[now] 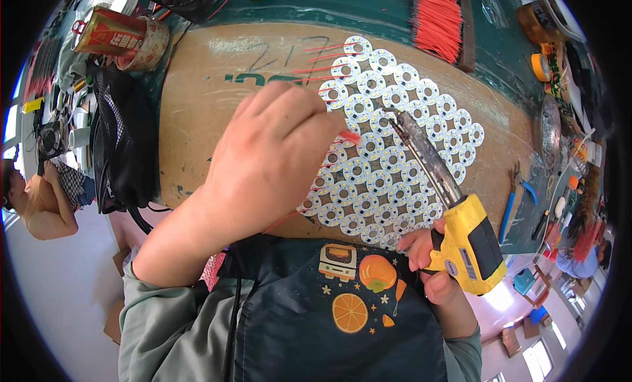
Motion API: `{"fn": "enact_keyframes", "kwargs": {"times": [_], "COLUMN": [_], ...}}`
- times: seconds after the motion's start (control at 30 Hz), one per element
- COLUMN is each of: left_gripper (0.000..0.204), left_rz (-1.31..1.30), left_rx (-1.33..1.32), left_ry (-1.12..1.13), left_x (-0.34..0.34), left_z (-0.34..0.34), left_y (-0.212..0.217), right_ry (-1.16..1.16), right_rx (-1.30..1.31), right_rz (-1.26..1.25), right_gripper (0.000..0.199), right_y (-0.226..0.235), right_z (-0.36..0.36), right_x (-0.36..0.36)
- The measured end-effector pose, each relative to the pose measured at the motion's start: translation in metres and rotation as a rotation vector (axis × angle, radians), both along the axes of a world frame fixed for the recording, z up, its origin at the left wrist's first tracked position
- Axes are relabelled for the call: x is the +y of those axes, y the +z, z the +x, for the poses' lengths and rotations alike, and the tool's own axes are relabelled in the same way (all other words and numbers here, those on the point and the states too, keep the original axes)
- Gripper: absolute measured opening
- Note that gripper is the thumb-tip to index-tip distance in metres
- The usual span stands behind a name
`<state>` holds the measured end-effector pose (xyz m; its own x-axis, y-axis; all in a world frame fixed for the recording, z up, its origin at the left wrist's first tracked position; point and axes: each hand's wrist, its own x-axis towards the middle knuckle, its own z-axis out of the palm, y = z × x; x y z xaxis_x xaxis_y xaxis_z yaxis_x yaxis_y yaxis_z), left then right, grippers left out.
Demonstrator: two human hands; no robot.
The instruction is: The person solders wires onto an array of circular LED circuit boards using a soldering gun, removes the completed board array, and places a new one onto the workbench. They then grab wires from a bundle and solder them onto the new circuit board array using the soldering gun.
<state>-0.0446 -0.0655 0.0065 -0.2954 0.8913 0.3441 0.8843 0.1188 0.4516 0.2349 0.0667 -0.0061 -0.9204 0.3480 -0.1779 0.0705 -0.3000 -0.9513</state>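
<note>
On a brown board [197, 138] lies a panel of round white LED boards [395, 95], joined in slanting rows. Thin red wires [316, 71] stick out from its left edge. My left hand [263, 155] hovers over that edge with closed fingers, pinching short red wires [349, 137]; its fingertips are mostly hidden behind the knuckles. Low at the panel's near right corner, my right hand [431, 253] grips the handle of a yellow and black soldering gun [466, 240]. The gun's long metal barrel points up and left, its bent tip above the boards.
A thick bundle of red wires [438, 23] lies at the back right. Blue-handled pliers [508, 214] rest by the board's right edge. At left are a black mesh bag [122, 138] and a can [115, 31] in a cup. One person [49, 204] is at far left, another [582, 260] at right.
</note>
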Motion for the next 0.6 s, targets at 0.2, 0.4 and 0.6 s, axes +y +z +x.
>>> {"fn": "enact_keyframes", "kwargs": {"times": [0.2, 0.4, 0.6], "left_gripper": [0.021, 0.023, 0.023], "left_rz": [0.049, 0.034, 0.058], "left_rx": [0.057, 0.062, 0.035], "left_ry": [0.011, -0.008, -0.001], "left_x": [0.022, 0.021, 0.022], "left_z": [-0.009, -0.007, -0.008], "left_y": [-0.010, -0.020, -0.026], "right_ry": [-0.104, -0.044, -0.043], "right_rx": [-0.133, -0.207, -0.238], "right_rz": [-0.037, -0.009, 0.015], "right_gripper": [0.097, 0.097, 0.089], "right_y": [0.006, -0.002, -0.005], "right_z": [-0.008, -0.001, 0.001], "right_x": [0.002, 0.006, 0.006]}}
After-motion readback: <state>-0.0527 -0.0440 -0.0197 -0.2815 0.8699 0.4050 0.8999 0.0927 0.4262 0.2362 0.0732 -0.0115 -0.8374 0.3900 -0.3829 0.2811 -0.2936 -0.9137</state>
